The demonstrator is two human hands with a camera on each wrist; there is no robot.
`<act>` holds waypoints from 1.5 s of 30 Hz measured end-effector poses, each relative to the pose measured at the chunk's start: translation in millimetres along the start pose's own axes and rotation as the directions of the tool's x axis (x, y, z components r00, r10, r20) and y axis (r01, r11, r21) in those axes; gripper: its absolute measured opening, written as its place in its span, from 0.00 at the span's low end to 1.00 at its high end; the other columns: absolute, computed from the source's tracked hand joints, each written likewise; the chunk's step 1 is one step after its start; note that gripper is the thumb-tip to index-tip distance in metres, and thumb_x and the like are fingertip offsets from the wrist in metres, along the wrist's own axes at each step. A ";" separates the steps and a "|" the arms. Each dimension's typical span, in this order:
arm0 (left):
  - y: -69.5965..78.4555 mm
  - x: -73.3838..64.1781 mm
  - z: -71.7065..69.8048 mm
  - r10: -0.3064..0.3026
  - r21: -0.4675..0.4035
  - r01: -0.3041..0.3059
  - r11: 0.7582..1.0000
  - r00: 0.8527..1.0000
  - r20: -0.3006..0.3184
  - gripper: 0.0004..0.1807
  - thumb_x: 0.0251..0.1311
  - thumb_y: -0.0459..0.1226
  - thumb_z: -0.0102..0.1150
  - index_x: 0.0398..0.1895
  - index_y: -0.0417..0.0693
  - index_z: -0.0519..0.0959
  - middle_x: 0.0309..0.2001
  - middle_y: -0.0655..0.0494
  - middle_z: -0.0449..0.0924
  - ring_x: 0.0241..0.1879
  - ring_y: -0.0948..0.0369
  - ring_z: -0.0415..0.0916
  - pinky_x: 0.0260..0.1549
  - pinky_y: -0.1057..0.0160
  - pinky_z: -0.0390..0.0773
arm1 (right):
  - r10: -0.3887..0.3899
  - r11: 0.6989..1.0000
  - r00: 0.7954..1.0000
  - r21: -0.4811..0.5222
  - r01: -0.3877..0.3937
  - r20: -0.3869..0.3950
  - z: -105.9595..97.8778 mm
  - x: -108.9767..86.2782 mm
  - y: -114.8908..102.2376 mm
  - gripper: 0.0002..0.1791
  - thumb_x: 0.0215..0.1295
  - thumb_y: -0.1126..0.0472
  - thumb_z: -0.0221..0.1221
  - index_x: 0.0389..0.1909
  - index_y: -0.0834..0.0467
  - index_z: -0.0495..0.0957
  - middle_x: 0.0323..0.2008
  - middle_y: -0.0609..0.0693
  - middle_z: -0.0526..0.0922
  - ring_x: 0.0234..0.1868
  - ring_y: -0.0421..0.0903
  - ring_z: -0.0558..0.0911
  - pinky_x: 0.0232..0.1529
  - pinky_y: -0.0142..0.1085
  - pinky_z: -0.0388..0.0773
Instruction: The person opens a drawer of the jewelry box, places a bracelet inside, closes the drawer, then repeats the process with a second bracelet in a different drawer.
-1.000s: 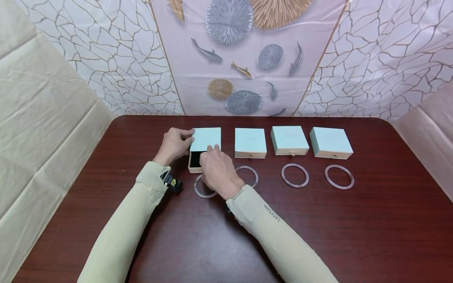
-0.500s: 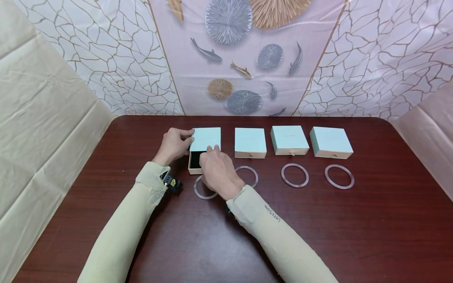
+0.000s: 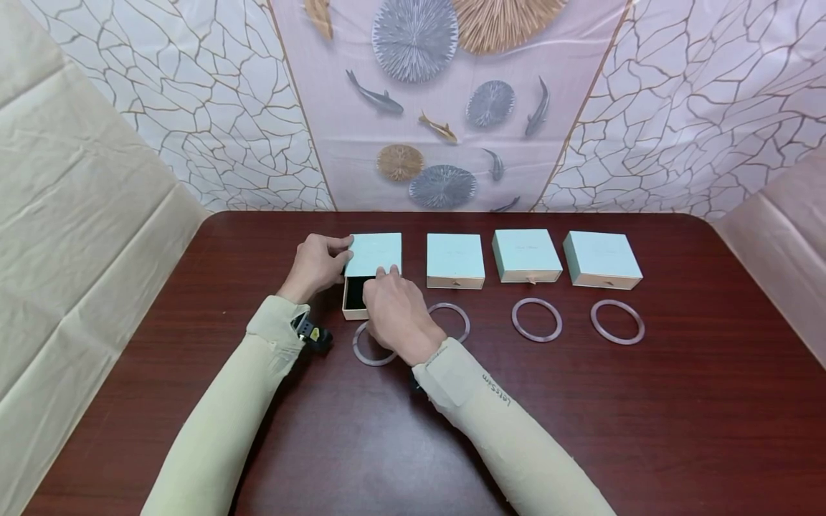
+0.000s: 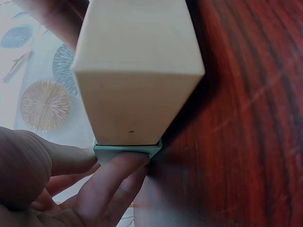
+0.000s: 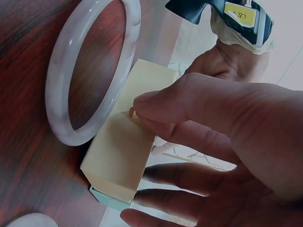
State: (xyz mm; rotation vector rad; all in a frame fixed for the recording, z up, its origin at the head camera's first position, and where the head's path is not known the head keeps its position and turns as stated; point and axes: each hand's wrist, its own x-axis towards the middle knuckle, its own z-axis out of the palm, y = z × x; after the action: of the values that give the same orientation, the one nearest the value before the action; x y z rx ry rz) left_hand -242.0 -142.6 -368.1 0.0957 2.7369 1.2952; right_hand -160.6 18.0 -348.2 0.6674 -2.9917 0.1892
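Observation:
At the left end of the row, a mint-green drawer box point(image 3: 376, 252) has its cream drawer point(image 4: 128, 104) slid partly out, showing a dark lining point(image 3: 357, 292). My left hand point(image 3: 315, 264) grips the mint sleeve by its sides, thumb and fingers around its edges. The right hand point(image 3: 401, 315) pinches a small pull tab point(image 5: 131, 112) on the drawer front between thumb and forefinger, its other fingers spread. A pale lilac bangle point(image 5: 58, 90) lies on the table right by the drawer front, partly hidden under the right hand in the head view.
Three more mint boxes point(image 3: 454, 256) point(image 3: 525, 251) point(image 3: 602, 254) stand to the right, drawers pushed in. Bangles point(image 3: 467, 324) point(image 3: 537, 339) point(image 3: 621, 342) lie before them on the dark wooden table point(image 3: 710, 401). A patterned cloth point(image 3: 445, 129) hangs behind the table's far edge.
The drawer has slid slightly farther toward me, and the bangle in front of it has shifted a little the same way. Both hands keep their grips.

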 end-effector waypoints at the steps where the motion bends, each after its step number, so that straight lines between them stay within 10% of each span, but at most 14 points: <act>1: -0.4 0.0 -0.6 0.002 0.001 -0.002 1.000 1.000 0.000 0.21 0.75 0.37 0.54 0.69 0.50 0.75 0.60 0.40 0.82 0.33 0.46 0.87 0.26 0.68 0.81 | -0.001 1.000 1.000 0.003 0.001 0.001 0.1 0.2 -0.5 0.23 0.64 0.71 0.57 0.08 0.54 0.76 0.63 0.64 0.80 0.66 0.60 0.79 0.20 0.35 0.80; 18: -5.0 0.1 -4.2 0.010 0.009 -0.010 1.000 1.000 0.004 0.21 0.75 0.37 0.55 0.69 0.49 0.76 0.56 0.39 0.83 0.26 0.56 0.85 0.26 0.67 0.81 | -0.012 0.983 0.998 0.182 0.001 0.056 3.6 -3.0 4.2 0.20 0.62 0.64 0.68 0.10 0.51 0.81 0.68 0.64 0.75 0.74 0.62 0.69 0.33 0.38 0.84; 22: -5.5 -0.1 -4.4 0.006 0.003 -0.006 1.000 1.000 -0.002 0.21 0.75 0.37 0.55 0.69 0.50 0.76 0.60 0.40 0.82 0.27 0.55 0.86 0.26 0.67 0.81 | -0.072 0.973 0.997 0.218 0.075 -0.018 1.9 -8.1 9.3 0.21 0.60 0.67 0.66 0.08 0.52 0.78 0.41 0.56 0.91 0.70 0.54 0.77 0.28 0.35 0.79; 26: -4.2 -1.0 -3.8 0.004 -0.001 -0.004 1.000 1.000 -0.005 0.21 0.75 0.37 0.55 0.69 0.50 0.75 0.64 0.42 0.79 0.28 0.54 0.86 0.26 0.67 0.81 | -0.127 0.964 0.989 0.225 0.141 -0.078 -1.4 -13.7 16.9 0.17 0.60 0.68 0.64 0.12 0.52 0.80 0.20 0.44 0.81 0.41 0.42 0.86 0.22 0.30 0.70; 29: -2.0 -0.8 -2.0 0.001 -0.009 -0.001 1.000 1.000 -0.001 0.22 0.75 0.38 0.55 0.69 0.50 0.75 0.67 0.43 0.77 0.30 0.53 0.86 0.27 0.67 0.81 | -0.136 0.964 0.987 0.216 0.152 -0.088 -1.8 -17.3 23.8 0.12 0.61 0.66 0.65 0.19 0.51 0.84 0.28 0.42 0.81 0.30 0.37 0.79 0.25 0.29 0.73; 45: 1.7 -0.6 -0.6 -0.037 -0.028 0.038 0.999 0.999 0.007 0.22 0.75 0.37 0.55 0.70 0.51 0.74 0.70 0.46 0.74 0.30 0.57 0.82 0.30 0.66 0.83 | -0.296 0.929 0.942 0.181 0.322 -0.156 12.8 -25.9 42.8 0.07 0.61 0.67 0.66 0.31 0.51 0.90 0.39 0.45 0.83 0.45 0.44 0.78 0.37 0.32 0.79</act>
State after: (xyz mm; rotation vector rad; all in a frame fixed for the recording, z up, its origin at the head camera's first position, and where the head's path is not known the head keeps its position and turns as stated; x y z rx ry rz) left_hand -241.5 -142.1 -366.4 0.0457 2.7010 1.3202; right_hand -156.0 65.6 -367.8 1.0928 -2.7210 0.5023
